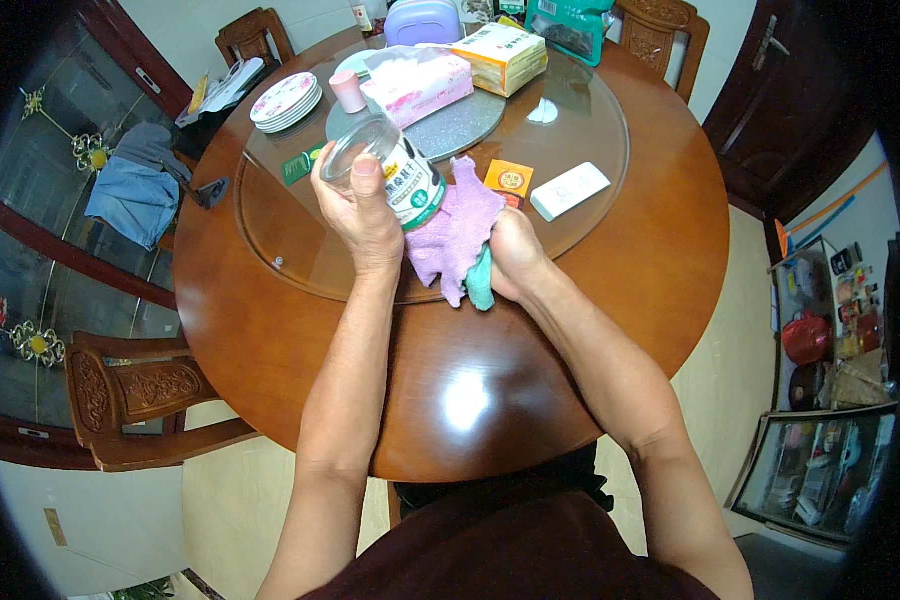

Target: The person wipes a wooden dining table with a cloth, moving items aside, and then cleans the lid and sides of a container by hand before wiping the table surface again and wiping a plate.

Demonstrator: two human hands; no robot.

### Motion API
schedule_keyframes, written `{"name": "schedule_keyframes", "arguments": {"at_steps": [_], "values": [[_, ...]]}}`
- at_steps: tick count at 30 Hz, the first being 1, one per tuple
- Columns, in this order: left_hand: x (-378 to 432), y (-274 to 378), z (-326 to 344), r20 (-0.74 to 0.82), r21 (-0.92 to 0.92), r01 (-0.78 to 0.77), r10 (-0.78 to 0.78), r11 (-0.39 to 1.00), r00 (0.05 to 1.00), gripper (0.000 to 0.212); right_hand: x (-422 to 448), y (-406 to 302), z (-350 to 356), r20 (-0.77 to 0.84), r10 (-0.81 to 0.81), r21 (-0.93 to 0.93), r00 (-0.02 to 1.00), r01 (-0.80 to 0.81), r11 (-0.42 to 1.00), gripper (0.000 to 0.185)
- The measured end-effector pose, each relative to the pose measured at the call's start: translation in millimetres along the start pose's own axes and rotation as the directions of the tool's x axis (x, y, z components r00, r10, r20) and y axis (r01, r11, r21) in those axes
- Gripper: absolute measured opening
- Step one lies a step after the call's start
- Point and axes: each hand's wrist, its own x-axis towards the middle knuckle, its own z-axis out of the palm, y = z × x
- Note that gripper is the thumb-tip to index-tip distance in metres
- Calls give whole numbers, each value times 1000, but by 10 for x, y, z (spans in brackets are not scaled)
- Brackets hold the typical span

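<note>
A clear plastic jar [412,184] with a printed label is tilted in my left hand [364,202], its fingers and thumb around the end farther from the cloth. Against the jar's green-edged end lies a purple cloth [457,225], bunched up, with a green cloth part [480,281] hanging below it. My right hand [517,251] grips the cloth at its right side. Both hands are above the near part of the glass turntable [322,281]. Just beyond my right hand lie an orange packet [508,178] and a white box [570,191].
On the round wooden table [667,247] stand stacked floral plates [287,101], a pink cup [347,91], a pink tissue pack [420,86], a yellow-white paper pack [501,56], a purple container [422,22] and a teal bag [570,26]. A green packet [302,165] lies left of the jar.
</note>
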Motion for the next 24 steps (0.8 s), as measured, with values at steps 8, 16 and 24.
{"name": "schedule_keyframes", "arguments": {"at_steps": [8, 16, 24], "values": [[-8, -2, -34, -7, -43, 62, -62, 997, 998, 86, 57, -151, -63, -43, -52, 26, 998, 53, 998, 47], [-228, 88, 130, 70, -39, 44, -41, 998, 997, 100, 46, -24, 18, -29, 45, 132, 999, -41, 990, 39], [-139, 69, 55, 179, 385, -249, 192, 889, 965, 106, 67, 34, -87, -51, -17, 50, 999, 20, 999, 37]]}}
